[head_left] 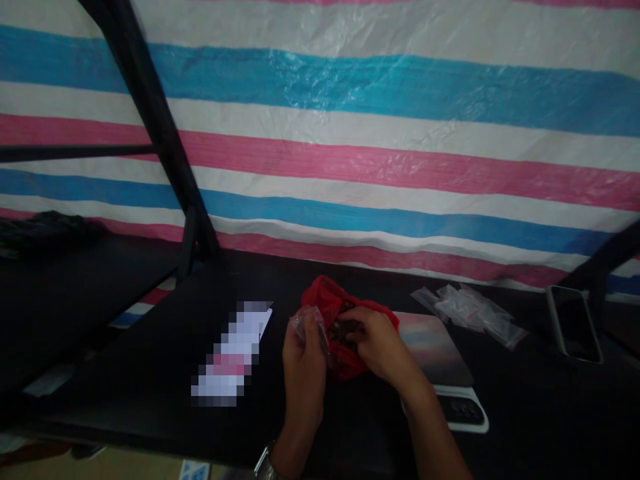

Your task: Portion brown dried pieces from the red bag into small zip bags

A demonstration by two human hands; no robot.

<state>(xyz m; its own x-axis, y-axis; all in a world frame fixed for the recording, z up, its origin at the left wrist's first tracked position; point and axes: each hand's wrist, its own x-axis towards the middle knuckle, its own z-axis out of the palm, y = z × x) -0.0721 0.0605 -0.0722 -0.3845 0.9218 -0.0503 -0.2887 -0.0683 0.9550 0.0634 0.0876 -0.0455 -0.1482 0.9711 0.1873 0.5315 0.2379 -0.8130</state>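
Red bag [350, 365]: sat gaping on the black tabletop [165, 360], brown bits [340, 328] inside
Left hand [304, 357]: at the red bag's left edge, thumb and fingers pinched on a clear plastic baggie [311, 321]
Right hand [377, 337]: dipped into the red bag, fingers curled, couldn't tell if they'd grabbed anything
Digital scale [435, 350]: just right of the red bag
Phone [575, 325]: well off to the red bag's right

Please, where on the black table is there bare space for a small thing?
On the black table, bare patches show right of the digital scale, nearer than the phone, though dim; and, narrower, between the pixelated item and left hand. The middle is crowded: right hand at the red bag, scale close by, clear plastic bags behind it.
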